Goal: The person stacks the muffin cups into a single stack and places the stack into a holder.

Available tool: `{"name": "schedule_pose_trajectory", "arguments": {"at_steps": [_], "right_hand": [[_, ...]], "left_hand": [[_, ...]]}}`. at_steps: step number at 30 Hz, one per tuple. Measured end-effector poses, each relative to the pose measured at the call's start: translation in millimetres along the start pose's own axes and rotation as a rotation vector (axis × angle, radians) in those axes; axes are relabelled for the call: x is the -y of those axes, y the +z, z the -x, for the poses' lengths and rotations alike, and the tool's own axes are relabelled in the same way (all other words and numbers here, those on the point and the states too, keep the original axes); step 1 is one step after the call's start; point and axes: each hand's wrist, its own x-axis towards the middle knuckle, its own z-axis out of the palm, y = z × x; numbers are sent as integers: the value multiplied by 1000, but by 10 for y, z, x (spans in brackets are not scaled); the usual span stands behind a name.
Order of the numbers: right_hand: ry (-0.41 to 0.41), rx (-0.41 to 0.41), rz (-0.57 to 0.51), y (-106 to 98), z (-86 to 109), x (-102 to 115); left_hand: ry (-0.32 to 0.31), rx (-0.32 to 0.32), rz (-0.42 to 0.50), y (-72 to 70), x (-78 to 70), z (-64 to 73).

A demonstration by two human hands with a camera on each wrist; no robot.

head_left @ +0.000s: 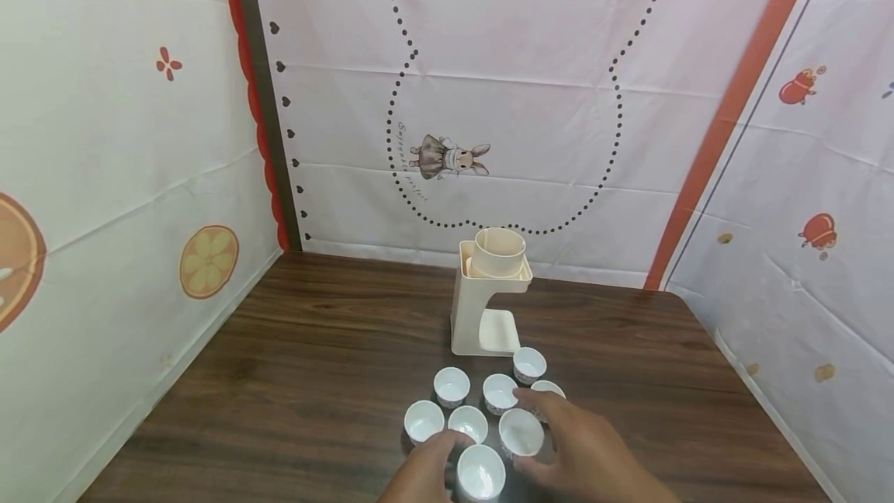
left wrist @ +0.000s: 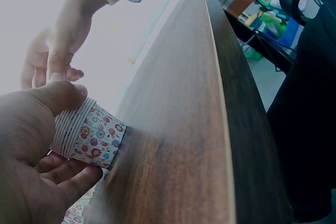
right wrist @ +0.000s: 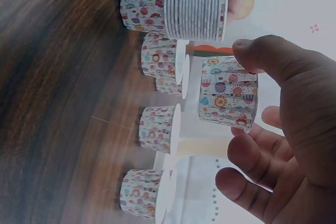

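Observation:
In the head view, my left hand [head_left: 424, 470] grips a nested stack of paper baking cups [head_left: 480, 472] at the table's near side. The left wrist view shows the stack's ribbed rims and its floral print, with the thumb on one side and fingers on the other. My right hand [head_left: 583, 449] pinches a single floral paper baking cup [right wrist: 228, 93] between thumb and fingertips, raised off the table beside the stack. Several more cups stand upright in front of the hands, among them a left one [head_left: 424, 421] and a far one [head_left: 529, 365].
Behind the cups stands a cream plastic stand [head_left: 466, 309] with a round cylinder [head_left: 500, 253] on top and a flat foot. The dark wooden table [head_left: 314, 348] is bordered by patterned cloth walls [head_left: 517, 123] at the back and both sides.

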Motion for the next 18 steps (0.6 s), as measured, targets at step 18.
{"name": "schedule_pose_trajectory", "arguments": {"at_steps": [18], "right_hand": [[-139, -91, -20, -60, 7, 152]], "left_hand": [[58, -2, -42, -6, 41, -26]]}}
